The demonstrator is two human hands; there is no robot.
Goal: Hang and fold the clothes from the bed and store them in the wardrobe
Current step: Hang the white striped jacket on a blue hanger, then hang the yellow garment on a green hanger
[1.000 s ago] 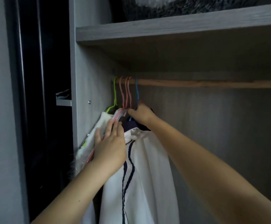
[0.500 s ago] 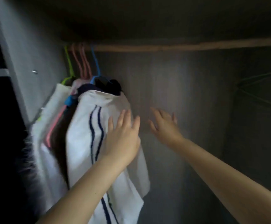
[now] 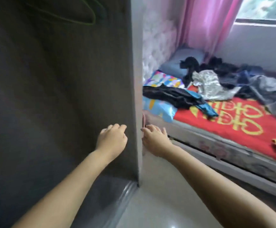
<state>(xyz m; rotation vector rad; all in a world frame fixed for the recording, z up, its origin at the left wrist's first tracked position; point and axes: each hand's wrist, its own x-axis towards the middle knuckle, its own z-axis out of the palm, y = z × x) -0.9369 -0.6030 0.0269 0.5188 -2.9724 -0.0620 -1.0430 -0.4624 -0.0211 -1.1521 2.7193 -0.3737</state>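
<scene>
My left hand (image 3: 111,139) hovers in front of the dark inner wall of the wardrobe (image 3: 59,96), fingers loosely curled, holding nothing. My right hand (image 3: 155,140) is just right of the wardrobe's side panel (image 3: 136,79), fingers spread and empty. On the bed (image 3: 232,127) to the right lies a heap of clothes: a black garment (image 3: 171,96), a silvery grey one (image 3: 211,86), a grey one (image 3: 272,94) and dark blue pieces (image 3: 232,74). An empty green hanger (image 3: 78,14) hangs at the wardrobe's top.
The bed has a red cover with yellow patterns and a colourful pillow (image 3: 160,107) at its near end. A pink curtain (image 3: 208,22) and a window (image 3: 264,9) are behind it. Pale floor (image 3: 158,203) lies between me and the bed frame.
The view has swung right from the hung white striped garment to the bed. Both hands let go of the hanger and clothes and dropped lower, empty.
</scene>
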